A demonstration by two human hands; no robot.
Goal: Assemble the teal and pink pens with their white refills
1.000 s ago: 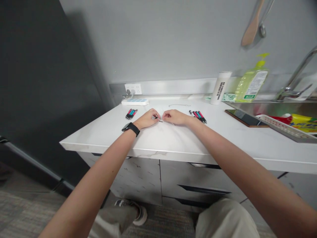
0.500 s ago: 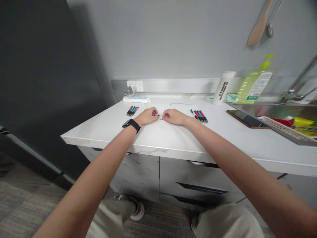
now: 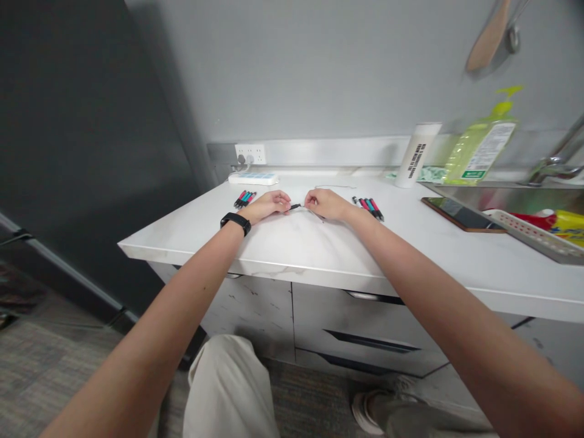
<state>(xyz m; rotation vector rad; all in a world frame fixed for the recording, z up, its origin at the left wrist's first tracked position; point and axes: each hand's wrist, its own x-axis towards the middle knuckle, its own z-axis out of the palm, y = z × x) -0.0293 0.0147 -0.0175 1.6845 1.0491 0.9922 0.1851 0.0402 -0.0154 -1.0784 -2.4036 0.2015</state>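
My left hand point(image 3: 267, 205) and my right hand point(image 3: 326, 205) rest close together on the white marble-look counter point(image 3: 292, 246), fingertips facing. A small black pen part point(image 3: 295, 207) sticks out from my left fingers towards my right. My right fingers are curled near its far end, and a thin silver rod point(image 3: 317, 214) runs out below them. I cannot tell whether the right hand grips it. A bundle of pink, teal and black pens point(image 3: 244, 199) lies beyond my left hand, and a second bundle point(image 3: 367, 208) lies beyond my right.
A thin wire point(image 3: 334, 186) lies towards the back of the counter. Behind it stand a power strip point(image 3: 253, 179), a white bottle point(image 3: 417, 155) and a green soap pump bottle point(image 3: 481, 146). A phone point(image 3: 460, 214) lies by the steel sink point(image 3: 502, 198), which holds a white tray point(image 3: 533, 234).
My fingertips have drawn slightly apart, showing more of the black pen part. The view has shifted, moving the counter right, and my lower body has shifted, with a different leg forward.
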